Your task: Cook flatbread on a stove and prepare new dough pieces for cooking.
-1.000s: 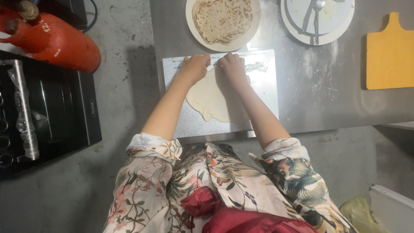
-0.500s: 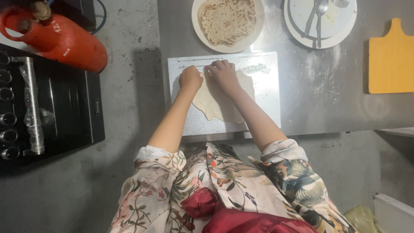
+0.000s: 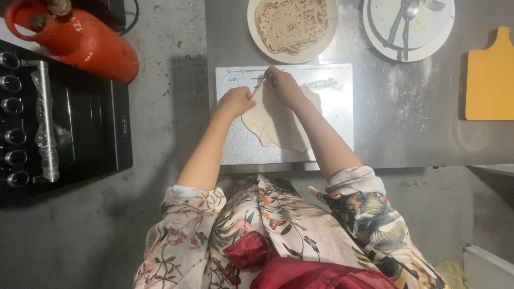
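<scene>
A flat, pale sheet of raw dough [image 3: 278, 120] lies on a rectangular light grey board [image 3: 337, 107] on the steel counter. My left hand [image 3: 235, 100] pinches the dough's left edge. My right hand [image 3: 282, 85] grips its upper edge near the top of the board, and that edge looks lifted slightly. Both forearms reach up from my floral sleeves.
A white plate with a cooked flatbread [image 3: 292, 24] sits just beyond the board. A second white plate [image 3: 409, 27] holds cutlery at top right. A yellow cutting board [image 3: 490, 80] lies at the right edge. A red gas cylinder [image 3: 80, 40] and a black stove [image 3: 59, 123] stand left.
Both hands moved from pressing on top of the dough to gripping its left and upper edges. The dough edge has begun to lift off the board.
</scene>
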